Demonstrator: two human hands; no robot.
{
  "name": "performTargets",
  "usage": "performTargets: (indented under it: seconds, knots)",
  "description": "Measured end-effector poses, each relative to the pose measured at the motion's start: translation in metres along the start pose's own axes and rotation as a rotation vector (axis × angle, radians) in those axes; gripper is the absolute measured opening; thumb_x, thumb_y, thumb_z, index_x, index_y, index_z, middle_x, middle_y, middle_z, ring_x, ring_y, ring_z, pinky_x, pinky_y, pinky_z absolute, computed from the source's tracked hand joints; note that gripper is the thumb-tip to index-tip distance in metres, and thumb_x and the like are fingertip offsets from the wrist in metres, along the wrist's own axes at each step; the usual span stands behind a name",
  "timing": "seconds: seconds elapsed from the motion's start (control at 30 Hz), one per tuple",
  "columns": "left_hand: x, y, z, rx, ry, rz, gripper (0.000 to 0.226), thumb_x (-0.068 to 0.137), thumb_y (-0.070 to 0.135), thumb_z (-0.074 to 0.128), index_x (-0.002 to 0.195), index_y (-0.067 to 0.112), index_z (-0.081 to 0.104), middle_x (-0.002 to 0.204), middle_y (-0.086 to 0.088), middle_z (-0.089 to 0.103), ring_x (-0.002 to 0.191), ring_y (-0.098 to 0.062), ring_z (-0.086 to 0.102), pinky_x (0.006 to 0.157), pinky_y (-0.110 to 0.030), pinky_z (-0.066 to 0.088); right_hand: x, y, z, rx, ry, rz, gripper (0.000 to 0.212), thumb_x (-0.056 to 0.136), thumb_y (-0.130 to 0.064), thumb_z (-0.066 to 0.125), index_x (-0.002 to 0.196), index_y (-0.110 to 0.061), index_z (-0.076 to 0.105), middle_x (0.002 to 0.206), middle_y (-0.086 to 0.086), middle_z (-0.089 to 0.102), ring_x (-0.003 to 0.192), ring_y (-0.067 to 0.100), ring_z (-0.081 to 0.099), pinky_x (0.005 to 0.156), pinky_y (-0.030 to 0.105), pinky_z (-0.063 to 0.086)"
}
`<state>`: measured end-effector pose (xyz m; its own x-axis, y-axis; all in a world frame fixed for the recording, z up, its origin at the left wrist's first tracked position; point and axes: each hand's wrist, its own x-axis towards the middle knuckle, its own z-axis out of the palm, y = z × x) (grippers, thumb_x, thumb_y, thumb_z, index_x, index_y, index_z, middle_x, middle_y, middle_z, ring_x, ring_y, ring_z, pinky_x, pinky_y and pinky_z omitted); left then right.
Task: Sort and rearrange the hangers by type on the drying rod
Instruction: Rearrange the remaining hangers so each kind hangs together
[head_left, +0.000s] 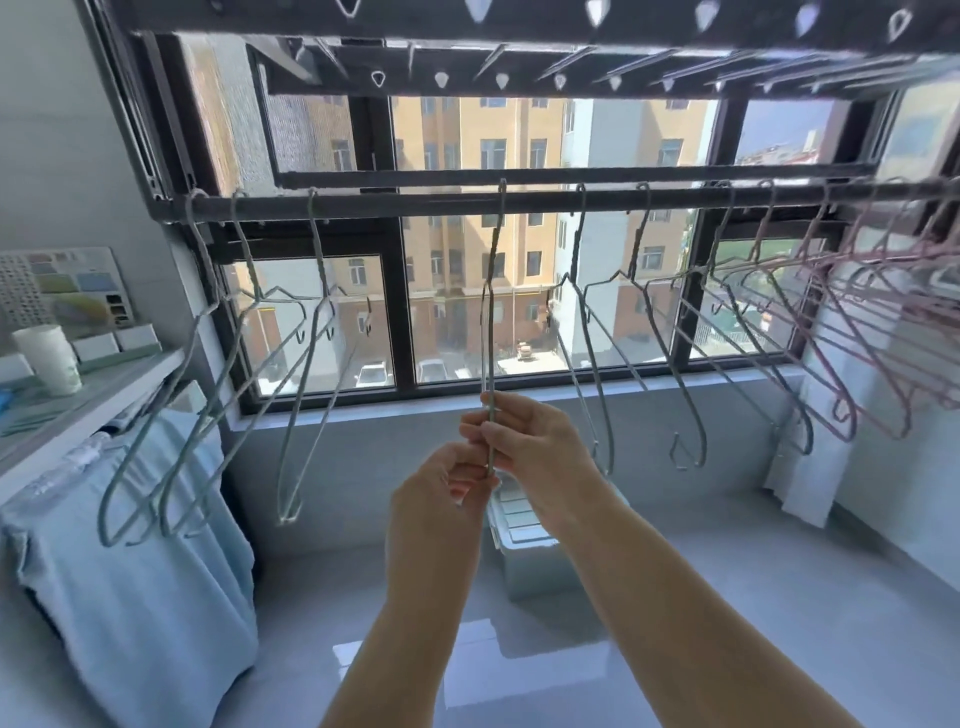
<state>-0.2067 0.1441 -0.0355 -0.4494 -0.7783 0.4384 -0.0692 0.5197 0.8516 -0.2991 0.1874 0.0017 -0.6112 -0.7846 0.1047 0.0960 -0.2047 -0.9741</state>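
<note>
Laundry nook with a glossy pale tile floor. Straight ahead is a dark-framed window, apartment blocks outside. Overhead is a dark rack with a row of holes.

Left of the grips is a pale worktop with a paper cup on it, and a blue cloth is draped under its edge. Under the grips a lidded plastic box sits on the floor.

The drying rod runs across the window above the grips. The centre hanger, grey-green wire, is hooked on the rod right above the grips. It hangs edge-on to the camera.

Left of the grips three green hangers are on the rod, tilted. Right of the grips are more grey-green hangers. Further right the pink hangers are bunched together.

Both bare forearms reach up and forward from the bottom edge.
- The right grip is the higher one, thumb and fingers pinching the centre hanger's lower wire.
- The left grip is just beneath and touching it, fingers curled round the hanger's bottom end.

Both grips are grasping the same hanger, and its hook is on the rod.
</note>
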Motion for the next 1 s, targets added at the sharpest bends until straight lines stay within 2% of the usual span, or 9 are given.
performTargets:
  seconds: [0.23,0.33,0.47,0.53,0.63,0.7,0.8,0.87,1.0]
  knots:
    - [-0.005,0.006,0.017,-0.010,-0.040,0.019,0.030,0.073,0.012,0.073,0.066,0.037,0.058,0.067,0.024,0.067,0.063,0.003,0.063,0.069,-0.020,0.052,-0.007,0.000,-0.014,-0.063,0.075,-0.034,0.032,0.088,0.010,0.048,0.117,-0.001,0.055,0.077,-0.001,0.067,0.067,0.005,0.065,0.072,0.025,0.054]
    - [-0.006,0.007,0.019,0.010,-0.041,0.028,0.030,0.073,0.015,0.073,0.065,0.039,0.056,0.068,0.027,0.066,0.063,0.004,0.063,0.069,-0.020,0.052,-0.008,-0.002,-0.016,-0.047,0.073,-0.016,0.033,0.087,0.010,0.049,0.118,0.000,0.055,0.078,0.000,0.068,0.065,0.005,0.066,0.068,0.021,0.055]
    - [-0.008,0.005,0.020,0.019,-0.048,0.029,0.030,0.075,0.015,0.072,0.068,0.039,0.057,0.065,0.021,0.066,0.065,0.003,0.062,0.069,-0.019,0.053,-0.009,-0.005,-0.018,-0.072,0.051,0.004,0.031,0.088,0.008,0.048,0.118,0.001,0.055,0.084,0.002,0.068,0.070,0.008,0.066,0.072,0.023,0.056]
    - [-0.010,0.004,0.019,0.045,-0.075,0.042,0.029,0.075,0.017,0.072,0.072,0.041,0.056,0.068,0.022,0.066,0.069,0.004,0.062,0.071,-0.016,0.052,-0.010,-0.004,-0.016,-0.099,0.078,0.000,0.032,0.090,0.004,0.048,0.120,-0.002,0.054,0.091,0.002,0.067,0.077,0.011,0.066,0.079,0.027,0.056]
    - [-0.009,0.001,0.006,0.049,-0.072,0.045,0.021,0.074,0.025,0.074,0.084,0.036,0.059,0.081,0.021,0.065,0.078,0.004,0.061,0.077,-0.015,0.050,-0.014,-0.001,-0.011,-0.290,0.136,-0.033,0.042,0.092,-0.008,0.050,0.133,-0.013,0.043,0.120,-0.002,0.057,0.105,0.012,0.058,0.096,0.028,0.045]
    - [-0.006,-0.003,-0.010,0.058,-0.005,0.066,0.023,0.071,0.029,0.075,0.090,0.028,0.063,0.087,0.017,0.066,0.083,0.004,0.061,0.079,-0.013,0.048,-0.017,0.001,-0.005,-0.442,0.171,-0.100,0.048,0.092,-0.013,0.050,0.138,-0.018,0.035,0.135,-0.002,0.044,0.123,0.012,0.044,0.099,0.021,0.032]
    - [0.002,-0.005,-0.039,0.102,0.139,0.131,0.027,0.068,0.031,0.075,0.092,0.028,0.062,0.089,0.017,0.062,0.085,0.004,0.058,0.078,-0.005,0.043,-0.026,0.001,0.010,-0.640,0.226,-0.344,0.049,0.089,-0.012,0.051,0.135,-0.021,0.037,0.134,-0.007,0.037,0.129,0.008,0.031,0.097,0.013,0.020]
    - [0.008,-0.005,-0.058,0.159,0.267,0.162,0.029,0.070,0.026,0.074,0.096,0.024,0.062,0.091,0.014,0.060,0.085,0.002,0.056,0.079,-0.008,0.041,-0.026,0.002,0.023,-0.683,0.157,-0.462,0.048,0.087,-0.010,0.051,0.132,-0.021,0.039,0.127,-0.012,0.037,0.125,0.006,0.034,0.097,0.013,0.021]
    - [0.015,-0.018,-0.084,0.291,0.476,0.168,0.035,0.076,0.013,0.070,0.109,0.009,0.060,0.104,-0.002,0.061,0.098,-0.017,0.057,0.086,-0.018,0.040,-0.017,0.011,0.052,-0.696,-0.075,-0.445,0.046,0.090,-0.013,0.050,0.133,-0.022,0.038,0.135,-0.005,0.040,0.121,0.007,0.040,0.097,0.017,0.029]
